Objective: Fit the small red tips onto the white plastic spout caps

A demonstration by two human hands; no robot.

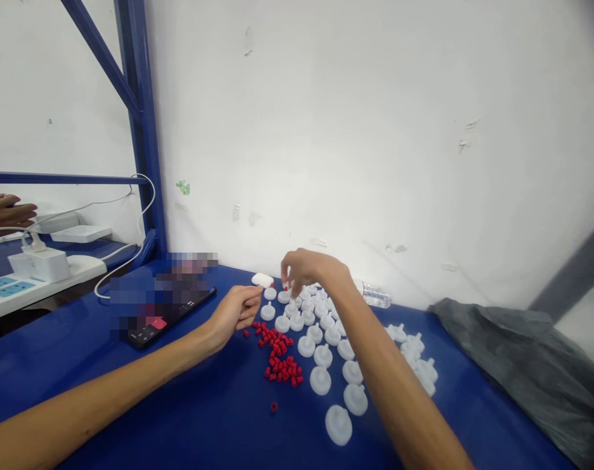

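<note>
My left hand point(237, 311) is closed in a pinch beside the white discs; whatever its fingertips hold is too small to make out. My right hand point(311, 269) reaches down over the back of the group, its fingers curled about a small red cap point(286, 288) at the stem of a white disc point(284, 297). Many white plastic discs with short upright stems, such as the one at the front point(339, 425), stand in loose rows under and beside my right forearm. Loose red caps point(278, 346) lie in a pile between my arms, with a single cap point(274, 407) nearer me.
A white rounded case point(262, 280) and a clear bottle point(376, 296) lie by the wall. More discs point(414, 356) are heaped at right, near a dark plastic sheet point(512, 365). A phone-like dark device point(145, 334), a power strip point(42, 287) and another person's hand point(8, 212) are at left.
</note>
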